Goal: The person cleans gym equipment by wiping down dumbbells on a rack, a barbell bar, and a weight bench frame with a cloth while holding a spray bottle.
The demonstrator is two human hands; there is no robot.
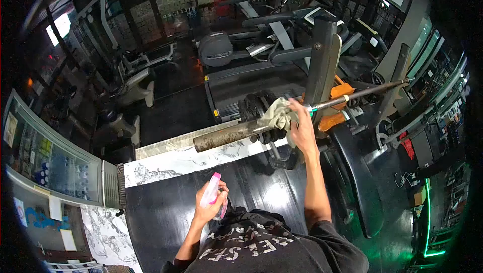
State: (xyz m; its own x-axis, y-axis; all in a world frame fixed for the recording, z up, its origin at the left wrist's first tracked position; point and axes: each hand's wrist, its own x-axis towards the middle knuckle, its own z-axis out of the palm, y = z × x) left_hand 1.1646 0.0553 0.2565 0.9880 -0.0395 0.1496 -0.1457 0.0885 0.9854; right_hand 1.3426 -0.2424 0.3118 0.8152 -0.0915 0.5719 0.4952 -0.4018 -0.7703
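My left hand (214, 200) is wrapped round a pink and white spray bottle (210, 191), low in front of my body. A pale greenish cloth (278, 114) lies over the thick end sleeve of a barbell (226, 135). My right hand (300, 122) presses the cloth onto the sleeve near its inner collar, fingers on the far side. The sleeve looks scuffed and brown-stained. The bar runs to the upper right, past a dark upright post (322, 62) with orange-brown pieces beside it.
A black bench (354, 182) stands to the right below the bar. Dark weight plates (254, 107) are behind the sleeve. Beyond are a treadmill (251, 84) and other machines. A glass-door fridge (48, 157) is at the left. Marble strip (166, 171) crosses the black floor.
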